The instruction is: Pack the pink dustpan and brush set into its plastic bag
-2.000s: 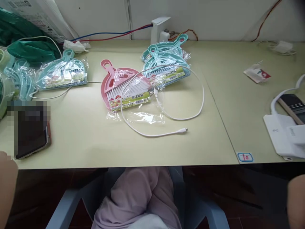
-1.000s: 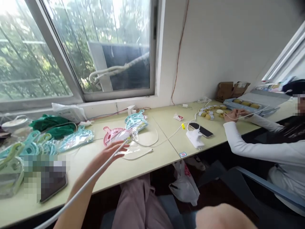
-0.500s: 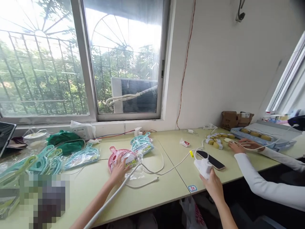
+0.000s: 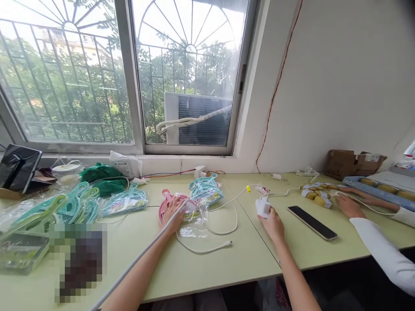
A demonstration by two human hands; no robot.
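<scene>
Nearest, the pale green table [image 4: 207, 276] carries two bare forearms reaching away from the camera. The left hand [image 4: 173, 217] lies flat with fingers spread on the pink dustpan set [image 4: 168, 205] in its clear wrapper, pressing it down rather than gripping it. The right hand [image 4: 271, 222] is curled around the white charger block [image 4: 262, 206], just past the table seam, holding it from behind. To handle these well, I judge the left palm should keep the slippery wrapper pinned while the right hand moves the block slowly, since its white cable [image 4: 214, 242] loops loosely between the two hands and could snag the packet. A black phone [image 4: 311, 222] lies close on the right of the charger, and a co-worker's hand [image 4: 348, 206] in a white sleeve rests beyond it. Farther off sit teal dustpan sets [image 4: 205, 190] behind the pink one, more on the far left [image 4: 125, 201], and the barred window [image 4: 129, 73].
</scene>
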